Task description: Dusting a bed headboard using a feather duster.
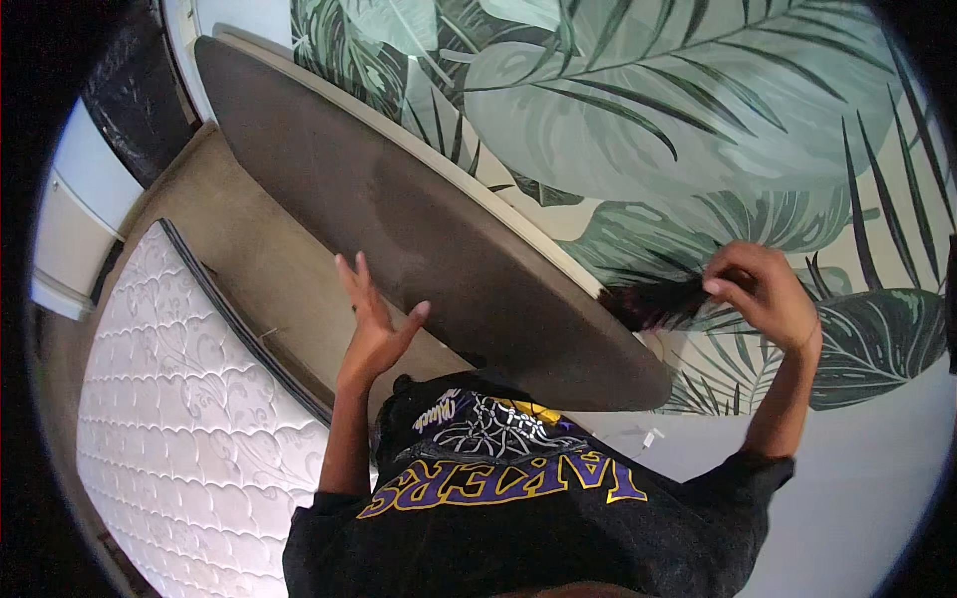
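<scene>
My right hand point(759, 291) pinches a dark, bushy duster point(658, 303); its handle is hidden in my fingers. The duster's dark fibres reach the pale top edge of a brown padded headboard point(419, 217), close to that edge's right end. In front of the headboard's brown face, my left hand point(374, 321) is raised with its fingers spread and holds nothing. A slightly darker patch shows on the headboard's face. Whether my left hand touches the headboard cannot be told.
Behind the headboard is a wall with a green leaf mural point(673, 149). A white quilted mattress point(202, 404) with dark edging lies at the left, apart from the headboard. Between them runs a tan surface point(247, 209). A white cabinet point(82, 232) stands at the far left.
</scene>
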Action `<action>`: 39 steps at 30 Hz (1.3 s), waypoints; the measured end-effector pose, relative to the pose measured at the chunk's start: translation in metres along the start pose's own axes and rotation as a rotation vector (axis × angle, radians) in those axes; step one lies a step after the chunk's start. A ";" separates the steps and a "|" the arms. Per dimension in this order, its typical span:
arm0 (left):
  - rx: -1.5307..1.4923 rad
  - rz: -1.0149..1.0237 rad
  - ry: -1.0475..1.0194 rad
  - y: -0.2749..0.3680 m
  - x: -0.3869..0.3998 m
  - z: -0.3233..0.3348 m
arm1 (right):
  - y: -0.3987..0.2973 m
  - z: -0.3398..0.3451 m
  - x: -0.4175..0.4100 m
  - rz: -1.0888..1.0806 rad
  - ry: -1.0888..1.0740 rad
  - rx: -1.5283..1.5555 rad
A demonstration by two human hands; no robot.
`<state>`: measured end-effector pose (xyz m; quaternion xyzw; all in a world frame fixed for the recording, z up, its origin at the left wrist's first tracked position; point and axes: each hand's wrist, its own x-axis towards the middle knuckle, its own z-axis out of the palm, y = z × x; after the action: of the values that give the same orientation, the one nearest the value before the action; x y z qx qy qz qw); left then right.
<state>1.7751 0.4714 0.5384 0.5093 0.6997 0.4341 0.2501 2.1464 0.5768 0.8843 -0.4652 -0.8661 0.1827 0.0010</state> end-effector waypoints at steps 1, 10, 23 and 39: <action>0.024 0.114 0.002 -0.004 0.008 0.007 | -0.010 0.000 0.027 -0.013 -0.008 -0.012; -0.181 0.197 -0.080 0.034 0.004 0.035 | -0.087 0.047 0.136 -0.235 -0.819 -1.281; -0.186 0.060 -0.036 -0.012 -0.007 0.006 | -0.150 0.003 0.221 -0.176 -0.794 -1.195; -0.171 0.092 0.039 -0.034 0.014 -0.031 | -0.140 0.001 0.330 -0.766 -0.160 -0.652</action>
<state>1.7285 0.4699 0.5261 0.5089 0.6408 0.5133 0.2587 1.8461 0.7720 0.8721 -0.0749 -0.9839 -0.0758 -0.1435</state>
